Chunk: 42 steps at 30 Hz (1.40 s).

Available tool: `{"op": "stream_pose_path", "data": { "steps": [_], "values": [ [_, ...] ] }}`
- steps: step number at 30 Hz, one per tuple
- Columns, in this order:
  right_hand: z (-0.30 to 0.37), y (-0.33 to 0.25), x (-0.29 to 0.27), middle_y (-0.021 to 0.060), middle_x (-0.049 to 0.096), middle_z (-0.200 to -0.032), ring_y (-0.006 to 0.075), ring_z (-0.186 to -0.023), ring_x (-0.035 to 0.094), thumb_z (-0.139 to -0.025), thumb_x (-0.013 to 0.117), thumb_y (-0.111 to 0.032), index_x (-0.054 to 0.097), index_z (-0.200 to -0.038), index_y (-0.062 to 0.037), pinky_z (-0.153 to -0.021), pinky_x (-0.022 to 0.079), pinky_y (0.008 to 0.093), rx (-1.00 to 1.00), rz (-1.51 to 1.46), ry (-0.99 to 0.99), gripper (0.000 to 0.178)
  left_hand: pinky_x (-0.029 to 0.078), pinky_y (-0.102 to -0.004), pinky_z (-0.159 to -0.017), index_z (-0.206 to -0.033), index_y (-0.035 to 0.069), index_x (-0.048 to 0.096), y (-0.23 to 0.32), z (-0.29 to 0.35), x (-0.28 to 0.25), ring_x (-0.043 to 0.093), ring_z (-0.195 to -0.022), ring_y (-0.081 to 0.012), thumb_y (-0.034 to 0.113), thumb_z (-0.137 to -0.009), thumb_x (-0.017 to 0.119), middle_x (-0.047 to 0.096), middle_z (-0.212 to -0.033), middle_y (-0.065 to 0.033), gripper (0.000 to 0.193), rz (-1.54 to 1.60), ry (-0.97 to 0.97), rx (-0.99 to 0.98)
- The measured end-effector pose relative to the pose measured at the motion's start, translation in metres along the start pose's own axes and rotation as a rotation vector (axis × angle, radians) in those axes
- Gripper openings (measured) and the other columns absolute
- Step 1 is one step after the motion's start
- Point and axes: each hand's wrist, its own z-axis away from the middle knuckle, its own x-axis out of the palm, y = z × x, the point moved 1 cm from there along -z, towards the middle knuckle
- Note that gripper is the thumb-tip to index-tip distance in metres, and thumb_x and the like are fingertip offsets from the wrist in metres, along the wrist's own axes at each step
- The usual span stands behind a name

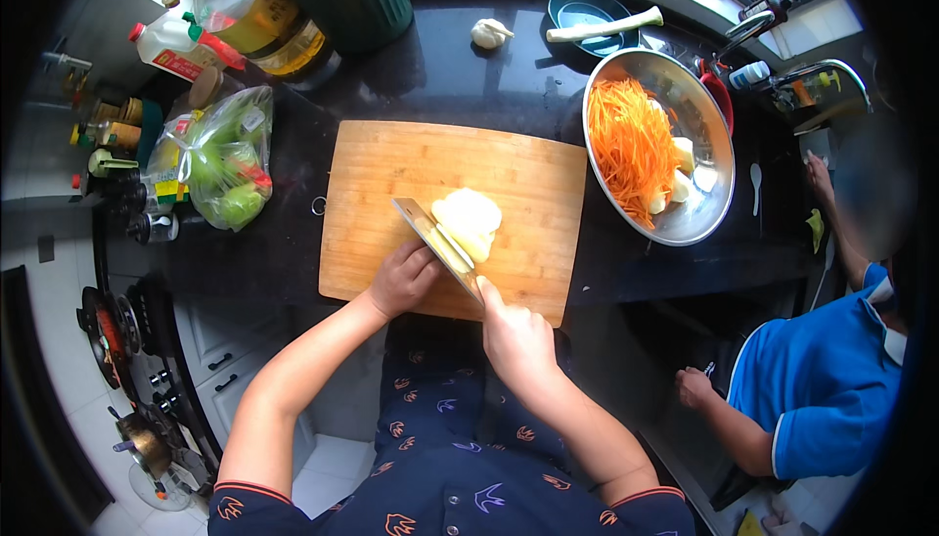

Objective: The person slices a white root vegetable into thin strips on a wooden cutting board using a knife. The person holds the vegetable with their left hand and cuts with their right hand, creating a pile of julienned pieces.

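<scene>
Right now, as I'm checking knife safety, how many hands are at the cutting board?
2: the left hand beside the blade of the knife, and the right hand gripping its handle. No third one shows at the cutting board.

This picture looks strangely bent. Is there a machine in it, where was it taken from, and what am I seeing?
No machine shows: these are a person's bare hands, seen from a fisheye camera worn on the head, looking down. Such a wide lens bends straight edges. The right hand holds a knife over a wooden board; the left hand is close beside the blade. A pale lump of food lies there. A metal bowl with orange shreds stands to the right.
</scene>
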Motion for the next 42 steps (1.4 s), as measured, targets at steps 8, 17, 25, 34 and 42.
{"op": "stream_pose_path", "data": {
  "steps": [8, 17, 25, 34, 42],
  "values": [
    [-0.015, 0.007, 0.013, 0.0221, 0.066, -0.064, 0.0419, -0.06, 0.069, -0.089, 0.06, -0.005, 0.059, -0.131, -0.0066, -0.057, 0.058, 0.0497, -0.056, -0.015, 0.111, 0.043, 0.058, -0.034, -0.084, -0.105, 0.009, 0.064, 0.002, -0.011, -0.003, 0.062, -0.108, -0.0256, 0.01, -0.084, 0.069, 0.061, -0.112, -0.0063, 0.022, 0.032, 0.045, 0.001],
    [-0.01, 0.004, 0.01, 0.0211, 0.065, -0.064, 0.0421, -0.059, 0.068, -0.091, 0.059, -0.006, 0.055, -0.136, -0.0118, -0.057, 0.057, 0.0531, -0.103, -0.084, 0.19, 0.046, 0.058, -0.0345, -0.084, -0.106, 0.009, 0.064, 0.002, -0.01, -0.004, 0.062, -0.107, -0.0259, 0.01, -0.084, 0.072, 0.061, -0.112, -0.0068, 0.024, 0.039, 0.04, -0.004],
    [-0.018, 0.005, 0.008, 0.0236, 0.066, -0.064, 0.0425, -0.06, 0.069, -0.089, 0.061, -0.009, 0.054, -0.142, -0.0077, -0.059, 0.058, 0.0519, -0.005, -0.049, 0.085, 0.053, 0.058, -0.0326, -0.083, -0.106, 0.01, 0.066, 0.003, -0.013, -0.006, 0.062, -0.108, -0.0241, 0.01, -0.083, 0.072, 0.062, -0.112, -0.0053, 0.024, 0.038, 0.048, 0.002],
    [0.016, 0.007, -0.02, 0.0189, 0.064, -0.064, 0.0362, -0.054, 0.067, -0.091, 0.063, -0.01, 0.055, -0.144, -0.0123, -0.053, 0.057, 0.0461, -0.137, -0.023, 0.116, 0.053, 0.058, -0.0403, -0.084, -0.101, 0.004, 0.066, 0.0, -0.004, -0.004, 0.062, -0.107, -0.0341, 0.008, -0.081, 0.07, 0.062, -0.115, -0.0154, 0.02, 0.045, 0.001, -0.005],
    [0.048, 0.012, -0.041, 0.0137, 0.06, -0.061, 0.0325, -0.05, 0.065, -0.091, 0.064, -0.008, 0.055, -0.145, -0.0144, -0.05, 0.055, 0.0426, -0.119, 0.002, 0.065, 0.055, 0.058, -0.0375, -0.084, -0.099, 0.004, 0.068, -0.001, 0.008, 0.0, 0.061, -0.111, -0.0322, 0.01, -0.085, 0.072, 0.061, -0.116, -0.0152, 0.016, -0.034, -0.055, -0.035]
  ]
}}
